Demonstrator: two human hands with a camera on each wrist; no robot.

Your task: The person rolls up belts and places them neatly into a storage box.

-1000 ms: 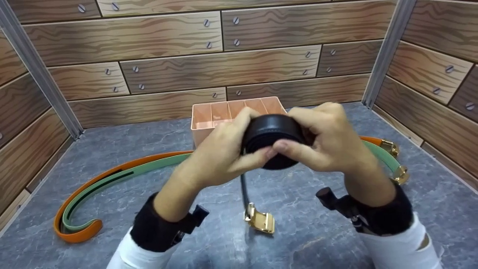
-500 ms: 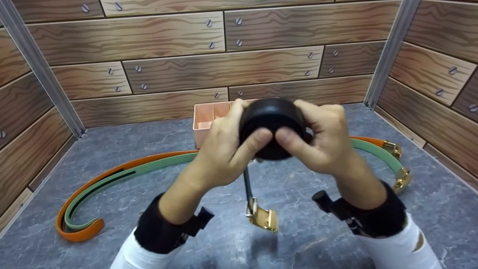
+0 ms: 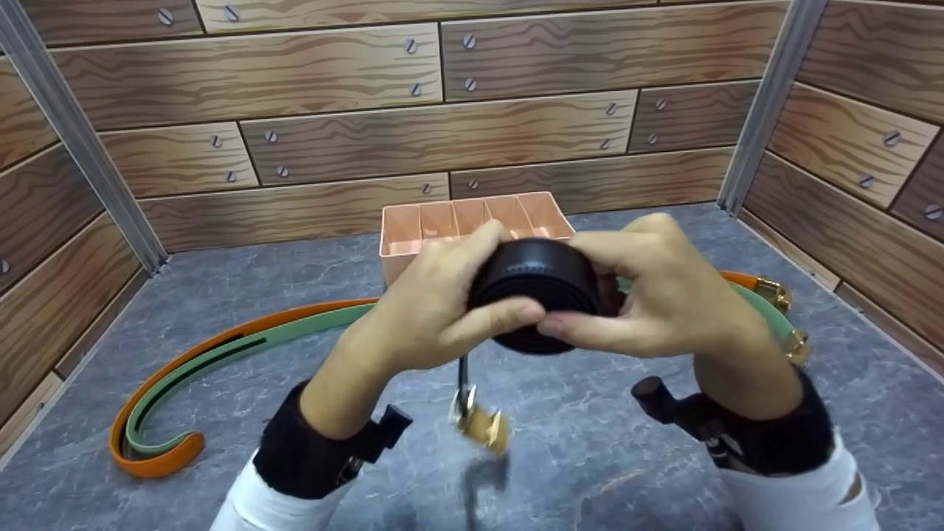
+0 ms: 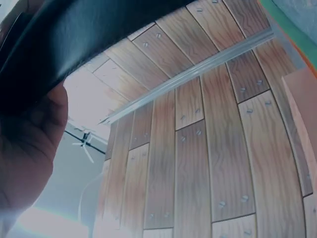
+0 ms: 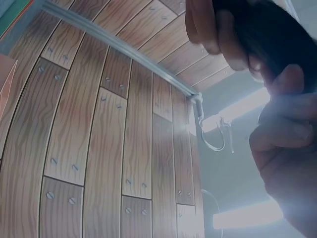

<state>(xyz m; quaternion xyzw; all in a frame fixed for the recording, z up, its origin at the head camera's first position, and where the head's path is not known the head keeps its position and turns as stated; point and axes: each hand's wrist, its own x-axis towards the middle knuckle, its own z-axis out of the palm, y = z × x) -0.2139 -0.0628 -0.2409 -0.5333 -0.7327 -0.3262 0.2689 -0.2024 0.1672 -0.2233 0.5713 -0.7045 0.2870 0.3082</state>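
Note:
A black belt, wound into a thick roll, is held up above the table between both hands. My left hand grips its left side, thumb across the near face. On the opposite side my right hand grips it, the thumb tips close together at the front. From the roll a short loose end hangs down with a gold buckle, blurred, over its shadow on the table. The left wrist view shows the black strap across the palm; in the right wrist view fingers curl on the dark roll.
Behind the hands stands a pink box with several compartments. An orange belt and a green belt lie nested in a long curve, their gold buckles at the right. Wood-patterned walls enclose the grey table.
The roll rose, then came down again, with the thumbs shifting over its face. Its hanging buckle end has swung left. The orange and green belts stay put.

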